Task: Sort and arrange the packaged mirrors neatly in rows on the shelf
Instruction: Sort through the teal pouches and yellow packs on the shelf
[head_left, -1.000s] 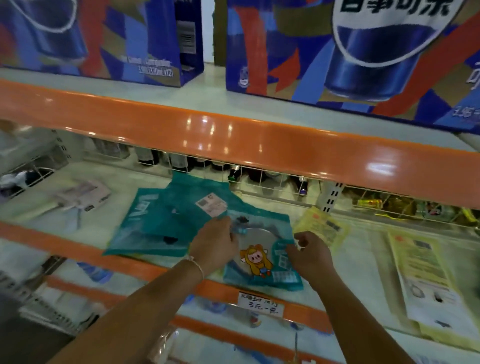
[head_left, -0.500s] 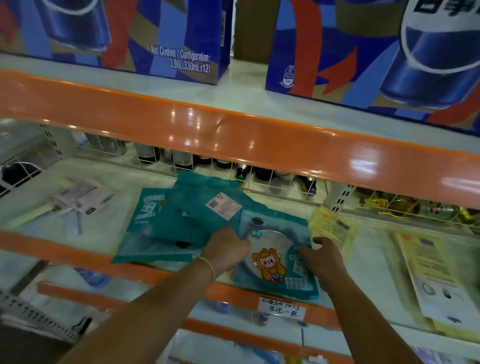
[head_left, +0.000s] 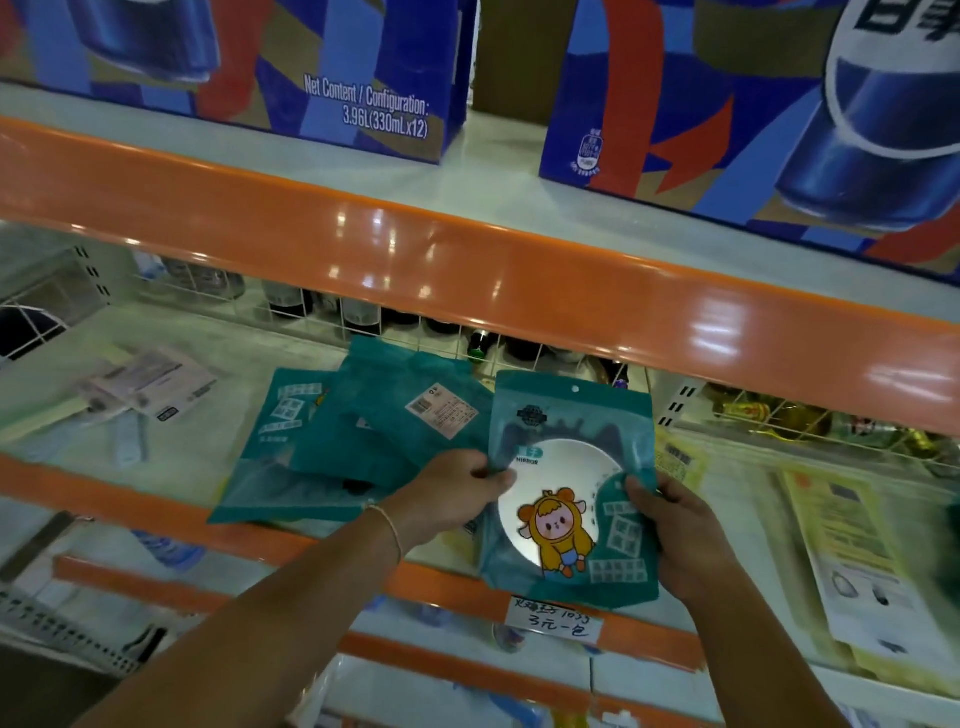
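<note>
Gripping one teal mirror packet (head_left: 569, 467) by its side edges, left hand (head_left: 447, 499) and right hand (head_left: 680, 535), now lifted upright off the shelf (head_left: 218, 338).

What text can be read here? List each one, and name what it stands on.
"Net Content / Configuration: 3.96L(330mLx12)": blue printed drink carton on the upper shelf.
"MIRROR": teal plastic mirror packet held by both hands.
White handwritten price tag: scrawled, only "1033" guessable.
Barcode sticker, grey leaflets, yellow packets: too blurred.
</note>
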